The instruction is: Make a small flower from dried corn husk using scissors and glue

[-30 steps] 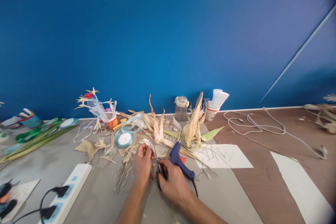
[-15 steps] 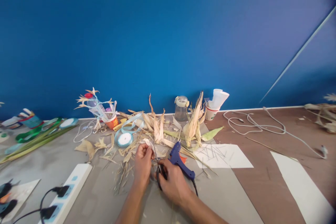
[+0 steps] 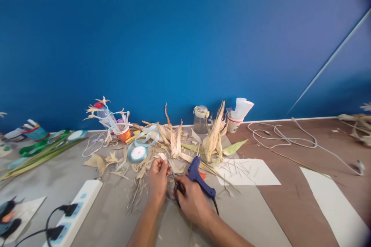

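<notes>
My right hand [image 3: 189, 197] is closed around the black handles of a pair of scissors [image 3: 177, 190], whose blades point up and left toward my left hand. Pinched between the fingers of my left hand [image 3: 159, 175] is a small pale piece of corn husk [image 3: 162, 157]. The blade tips lie close beside that piece; whether they touch it I cannot tell. A blue hot glue gun [image 3: 199, 177] lies just right of my right hand, its nozzle pointing away. Dried corn husks [image 3: 175, 144] stand behind my hands, with a roll of light blue ribbon [image 3: 138, 153] to their left.
A white power strip [image 3: 78, 208] with black plugs lies at the front left. Thin wires rest on white paper [image 3: 261, 173] to the right. Along the back stand a red cup [image 3: 124, 135], a clear jar [image 3: 200, 121] and a paper cup [image 3: 233, 124]. A white cable [image 3: 290, 144] curls at the right.
The scissors have closed somewhat, their handles drawing together in my right hand. My left hand keeps its pinch in nearly the same place.
</notes>
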`<state>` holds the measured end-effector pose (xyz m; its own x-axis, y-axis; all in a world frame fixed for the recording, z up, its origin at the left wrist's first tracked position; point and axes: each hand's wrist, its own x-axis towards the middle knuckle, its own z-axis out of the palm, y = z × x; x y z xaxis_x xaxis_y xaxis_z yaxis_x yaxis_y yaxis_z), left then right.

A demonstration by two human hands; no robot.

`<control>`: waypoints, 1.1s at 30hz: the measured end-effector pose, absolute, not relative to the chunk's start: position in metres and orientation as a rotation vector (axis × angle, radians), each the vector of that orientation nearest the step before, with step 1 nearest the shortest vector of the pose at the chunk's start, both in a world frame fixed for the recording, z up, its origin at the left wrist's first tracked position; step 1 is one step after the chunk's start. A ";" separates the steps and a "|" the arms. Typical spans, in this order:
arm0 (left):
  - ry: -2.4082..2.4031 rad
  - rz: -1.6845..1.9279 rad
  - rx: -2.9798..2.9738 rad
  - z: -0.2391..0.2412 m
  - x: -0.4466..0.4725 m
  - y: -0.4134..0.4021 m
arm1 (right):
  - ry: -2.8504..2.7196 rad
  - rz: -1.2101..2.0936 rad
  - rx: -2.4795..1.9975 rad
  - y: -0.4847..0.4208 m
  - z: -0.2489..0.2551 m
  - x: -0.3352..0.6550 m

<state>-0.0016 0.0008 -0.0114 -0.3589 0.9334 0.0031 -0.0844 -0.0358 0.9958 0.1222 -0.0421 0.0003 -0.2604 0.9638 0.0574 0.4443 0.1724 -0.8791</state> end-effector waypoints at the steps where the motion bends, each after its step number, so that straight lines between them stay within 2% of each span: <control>1: 1.387 1.525 0.954 -0.011 -0.002 0.001 | -1.790 1.039 -1.326 -0.042 0.001 0.122; 12: 1.119 1.627 0.608 -0.006 -0.003 0.005 | -1.553 1.210 -1.323 -0.028 0.003 0.129; 22: 0.941 1.614 0.398 0.007 0.001 -0.001 | -2.245 0.374 -1.874 0.061 0.056 0.160; 33: 0.961 1.627 0.625 0.004 0.000 -0.003 | -2.468 0.291 -1.901 0.120 0.039 0.123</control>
<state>-0.0002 -0.0033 0.0037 -0.2685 0.9600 -0.0799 -0.5330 -0.0790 0.8424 0.1234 0.1201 0.0386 -0.2615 0.9597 -0.1025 0.9573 0.2443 -0.1547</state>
